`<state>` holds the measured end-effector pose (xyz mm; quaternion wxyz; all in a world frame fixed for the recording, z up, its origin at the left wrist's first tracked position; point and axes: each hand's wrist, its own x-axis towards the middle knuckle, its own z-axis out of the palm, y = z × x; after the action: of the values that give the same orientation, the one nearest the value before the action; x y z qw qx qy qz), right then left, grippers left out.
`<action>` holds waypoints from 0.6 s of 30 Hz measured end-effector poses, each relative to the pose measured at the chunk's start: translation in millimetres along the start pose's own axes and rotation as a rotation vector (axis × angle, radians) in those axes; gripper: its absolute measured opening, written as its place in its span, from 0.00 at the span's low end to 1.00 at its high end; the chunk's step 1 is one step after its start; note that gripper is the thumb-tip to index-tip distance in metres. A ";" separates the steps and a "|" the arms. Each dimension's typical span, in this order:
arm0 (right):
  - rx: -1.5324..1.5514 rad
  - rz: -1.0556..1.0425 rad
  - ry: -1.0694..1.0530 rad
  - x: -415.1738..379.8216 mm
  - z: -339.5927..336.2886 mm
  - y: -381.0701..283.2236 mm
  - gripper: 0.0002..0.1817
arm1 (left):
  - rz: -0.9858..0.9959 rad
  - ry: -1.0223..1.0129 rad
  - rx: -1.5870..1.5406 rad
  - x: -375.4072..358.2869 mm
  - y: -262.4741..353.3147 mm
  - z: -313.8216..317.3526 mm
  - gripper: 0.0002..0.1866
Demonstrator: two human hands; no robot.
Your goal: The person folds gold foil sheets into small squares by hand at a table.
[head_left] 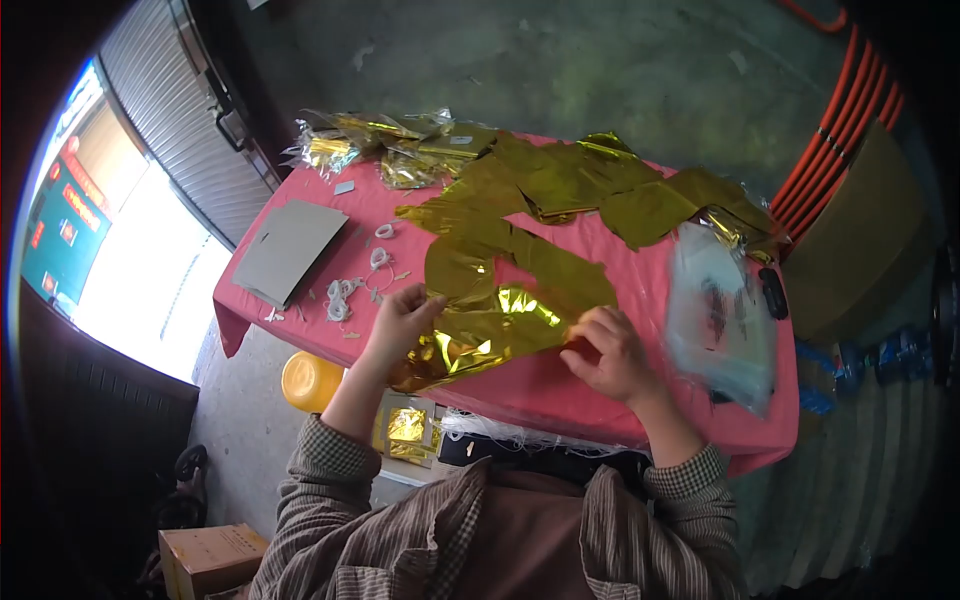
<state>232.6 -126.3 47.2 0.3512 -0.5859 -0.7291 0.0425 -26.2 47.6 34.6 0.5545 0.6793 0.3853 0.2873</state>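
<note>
A shiny gold foil sheet stretches between my two hands over the near side of the table. My left hand pinches its left edge between thumb and fingers. On the other side my right hand is closed on the foil's right edge. The sheet's lower part catches bright light and hangs near the table's front edge. More gold foil pieces lie joined or overlapping behind it, spread across the back of the table.
The table has a pink cloth. Grey cards and white string coils lie left; clear plastic bags and a black object right. Wrapped foil sits at the back left. A yellow bucket stands below.
</note>
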 end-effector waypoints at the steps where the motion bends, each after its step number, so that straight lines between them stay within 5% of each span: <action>1: -0.059 0.037 0.070 -0.4 -1.6 -2.3 0.14 | 0.006 0.015 -0.100 -1.9 -1.1 4.9 0.10; 3: 0.000 0.033 0.139 -2.0 -0.2 -4.4 0.14 | 0.005 0.016 -0.121 -3.0 -2.1 15.9 0.12; 6: 0.393 0.550 -0.255 -8.3 4.4 5.4 0.18 | -0.048 -0.003 -0.387 -4.2 0.4 44.7 0.14; 7: 0.391 0.548 -0.263 -12.5 8.8 11.7 0.18 | -0.060 -0.053 -0.467 -5.0 1.3 54.5 0.14; 9: 0.921 0.630 -0.062 -21.6 23.4 27.2 0.15 | -0.070 -0.098 -0.552 -3.3 -2.2 75.1 0.15; 11: 1.013 0.707 -0.039 -13.4 25.3 27.2 0.20 | 0.031 -0.265 -0.308 -1.2 -18.2 94.5 0.17; 14: 1.162 0.886 0.171 -3.6 20.0 24.0 0.16 | 0.181 -0.406 -0.336 -13.9 0.7 103.7 0.15; 15: 1.216 0.918 0.196 -8.4 22.5 37.2 0.13 | 0.181 -0.399 -0.335 -16.9 9.2 95.7 0.15; 17: 1.240 0.952 0.231 -11.2 14.4 39.2 0.10 | 0.211 -0.377 0.147 -18.4 21.5 67.3 0.13; 18: 1.305 0.946 0.010 -19.9 5.8 61.1 0.05 | 0.476 -0.198 0.272 -13.1 13.1 55.2 0.08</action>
<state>281.1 -122.9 4.8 0.5707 -0.5094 -0.2303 0.6015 14.6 6.1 35.7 0.4101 0.8437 0.1939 0.2872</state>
